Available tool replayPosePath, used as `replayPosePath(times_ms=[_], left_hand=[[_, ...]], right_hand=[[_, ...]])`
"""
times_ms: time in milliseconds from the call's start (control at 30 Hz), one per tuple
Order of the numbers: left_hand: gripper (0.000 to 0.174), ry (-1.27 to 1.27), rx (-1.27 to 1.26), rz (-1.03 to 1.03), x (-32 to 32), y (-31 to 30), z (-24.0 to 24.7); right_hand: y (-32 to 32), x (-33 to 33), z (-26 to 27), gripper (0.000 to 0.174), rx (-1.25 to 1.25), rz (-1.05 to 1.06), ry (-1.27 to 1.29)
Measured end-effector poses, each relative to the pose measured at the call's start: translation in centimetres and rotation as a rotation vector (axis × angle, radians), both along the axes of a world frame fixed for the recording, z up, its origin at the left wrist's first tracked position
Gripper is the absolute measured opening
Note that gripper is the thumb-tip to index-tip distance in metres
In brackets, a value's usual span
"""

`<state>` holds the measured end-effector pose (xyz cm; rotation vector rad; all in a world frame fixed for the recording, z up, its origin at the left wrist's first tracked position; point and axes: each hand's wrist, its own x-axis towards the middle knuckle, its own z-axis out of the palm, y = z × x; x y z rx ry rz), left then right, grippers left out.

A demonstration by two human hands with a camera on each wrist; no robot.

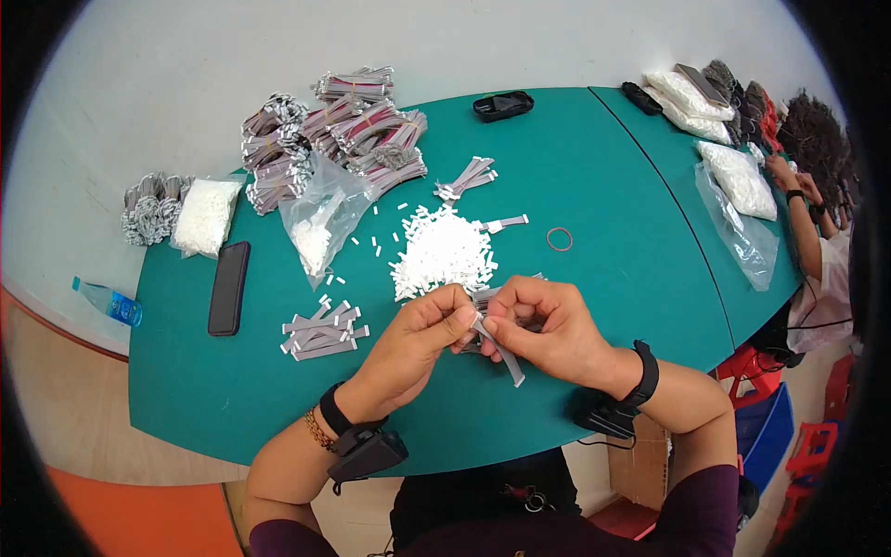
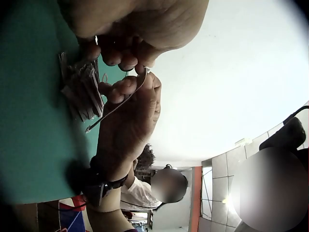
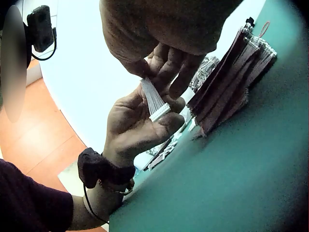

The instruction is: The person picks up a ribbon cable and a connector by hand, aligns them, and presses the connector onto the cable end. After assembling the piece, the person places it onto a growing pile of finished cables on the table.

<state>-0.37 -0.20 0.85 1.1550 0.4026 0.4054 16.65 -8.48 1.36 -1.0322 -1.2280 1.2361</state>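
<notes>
So a flat ribbon cable (image 1: pixel 501 355) is being held just above the green bench (image 1: pixel 603 186), right in front of the pile of white plugs (image 1: pixel 444 252). It's being pinched at its white-tipped end by the left hand (image 1: pixel 422 343) and a bit further along by the right hand (image 1: pixel 548 330), both grips pressed tight on it. The spot is being flanked by a small stack of cables (image 1: pixel 325 331) and a black phone (image 1: pixel 228 288) on the left.

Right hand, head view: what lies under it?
A stack of grey ribbon cables on the green table; the right hand, pinching one ribbon cable, covers most of it.
</notes>
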Motion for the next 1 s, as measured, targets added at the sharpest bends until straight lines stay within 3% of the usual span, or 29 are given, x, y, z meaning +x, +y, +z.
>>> replayPosePath(times_ms=[533,1000], left_hand=[[0.022,0.024,0.073,0.04,0.04,-0.13,-0.05],[0.025,-0.02,-0.046,-0.012,0.26,-0.25,0.29]], right_hand=[[-0.03,-0.12,-0.28,0.008,-0.013,-0.043,0.013],[0.02,0.17,0.19,0.007,-0.031,0.012,0.028]])
